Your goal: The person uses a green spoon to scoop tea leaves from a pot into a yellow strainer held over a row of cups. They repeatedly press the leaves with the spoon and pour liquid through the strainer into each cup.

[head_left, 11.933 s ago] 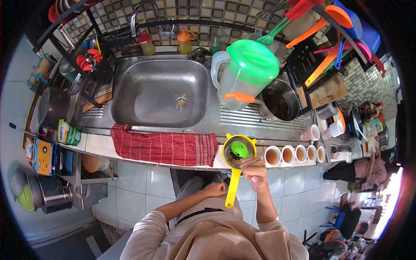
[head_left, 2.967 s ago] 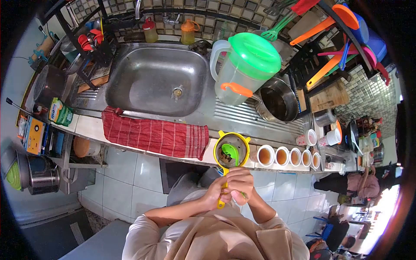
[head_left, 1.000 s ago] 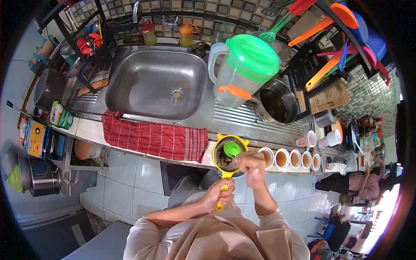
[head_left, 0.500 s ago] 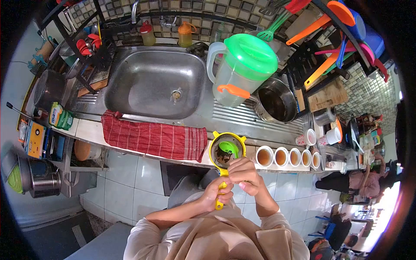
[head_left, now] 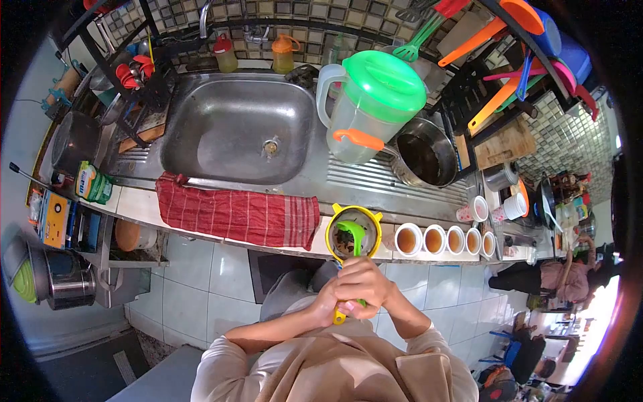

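My left hand (head_left: 324, 305) is closed around the handle of a yellow-rimmed strainer (head_left: 354, 207), near the counter's front edge. Dark wet bits like tea leaves lie inside the strainer. A green ladle (head_left: 356, 234) dips into it, and my right hand (head_left: 366, 280) is wrapped round the ladle's handle, just over my left hand. Whatever sits beneath the strainer is hidden. To the right, several white cups (head_left: 408, 252) of brown liquid stand in a row along the edge.
Behind are a steel sink (head_left: 234, 127), a green-lidded pitcher (head_left: 365, 134) with an orange clip, and a pot (head_left: 425, 153) of dark liquid. A red cloth (head_left: 234, 218) drapes over the counter edge at left. More cups (head_left: 479, 209) stand at right. Another person (head_left: 569, 281) is farther right.
My right hand has shifted left and down toward my body, now nearly over my left hand. The ladle has turned, its handle pointing toward me. The strainer has moved slightly right.
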{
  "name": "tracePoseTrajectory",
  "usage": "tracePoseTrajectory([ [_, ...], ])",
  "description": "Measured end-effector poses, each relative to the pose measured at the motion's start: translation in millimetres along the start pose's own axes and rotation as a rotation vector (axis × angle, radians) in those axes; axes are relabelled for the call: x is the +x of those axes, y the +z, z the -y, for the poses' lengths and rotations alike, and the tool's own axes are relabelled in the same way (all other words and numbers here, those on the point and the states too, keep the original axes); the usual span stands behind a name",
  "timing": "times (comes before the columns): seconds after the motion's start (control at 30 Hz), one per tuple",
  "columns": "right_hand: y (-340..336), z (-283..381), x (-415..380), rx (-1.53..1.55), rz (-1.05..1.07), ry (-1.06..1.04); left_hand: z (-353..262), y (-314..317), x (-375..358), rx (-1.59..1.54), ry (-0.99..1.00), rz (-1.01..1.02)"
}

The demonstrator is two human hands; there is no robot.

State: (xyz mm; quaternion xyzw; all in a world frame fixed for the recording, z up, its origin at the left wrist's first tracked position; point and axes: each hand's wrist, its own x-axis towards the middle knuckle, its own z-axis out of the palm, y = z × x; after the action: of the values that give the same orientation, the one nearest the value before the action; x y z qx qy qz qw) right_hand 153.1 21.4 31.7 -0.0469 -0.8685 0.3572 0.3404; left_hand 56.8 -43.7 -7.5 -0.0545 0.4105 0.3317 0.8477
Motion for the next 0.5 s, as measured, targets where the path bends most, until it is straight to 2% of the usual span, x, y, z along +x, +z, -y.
tracePoseTrajectory([
  [0.1, -2.6, 2.3, -1.3, 0.05, -0.055, -0.018, 2.3, -6.4, 5.0, -0.012, 0.07, -0.015],
  [0.17, -8.6, 4.6, -3.4, 0.068, -0.082, -0.03, -6.5, -14.7, 2.0, 0.009, -0.039, 0.298],
  [0.37, -16.2, 13.4, -3.8, 0.042, -0.143, -0.063, -8.8, -15.6, 1.3, 0.046, -0.053, 0.342],
  [0.5, -15.2, 10.1, -1.7, -0.105, -0.1, -0.019, -9.0, -14.6, 0.3, 0.036, -0.036, 0.302],
])
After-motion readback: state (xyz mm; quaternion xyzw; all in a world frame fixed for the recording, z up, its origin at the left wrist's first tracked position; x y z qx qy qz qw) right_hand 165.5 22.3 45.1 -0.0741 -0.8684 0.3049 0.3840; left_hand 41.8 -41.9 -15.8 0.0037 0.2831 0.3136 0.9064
